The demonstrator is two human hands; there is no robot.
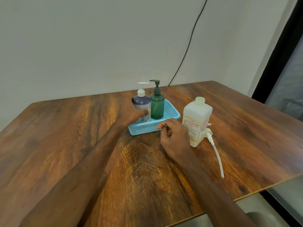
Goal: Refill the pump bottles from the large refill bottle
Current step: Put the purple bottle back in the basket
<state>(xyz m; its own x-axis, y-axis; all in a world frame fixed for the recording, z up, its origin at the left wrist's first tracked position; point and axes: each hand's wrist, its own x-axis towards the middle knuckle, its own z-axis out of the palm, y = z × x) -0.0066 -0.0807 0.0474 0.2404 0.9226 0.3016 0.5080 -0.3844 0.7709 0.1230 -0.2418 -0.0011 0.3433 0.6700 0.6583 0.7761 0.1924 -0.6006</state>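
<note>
A purple pump bottle [142,102] with a white pump and a green pump bottle [157,104] with a dark pump stand upright in a light blue basket [170,112]. My left hand [131,113] wraps around the purple bottle, thumb across its front. My right hand [173,136] hovers with loosely curled fingers by the basket's front right corner, holding nothing. The large white refill bottle [197,118] stands capped to the right of the basket. A white pump with a long tube [216,153] lies beside the refill bottle.
The wooden table [82,136] ends close on the right and near side. A black cable [188,46] runs down the wall behind. A dark window frame [282,54] stands at the right.
</note>
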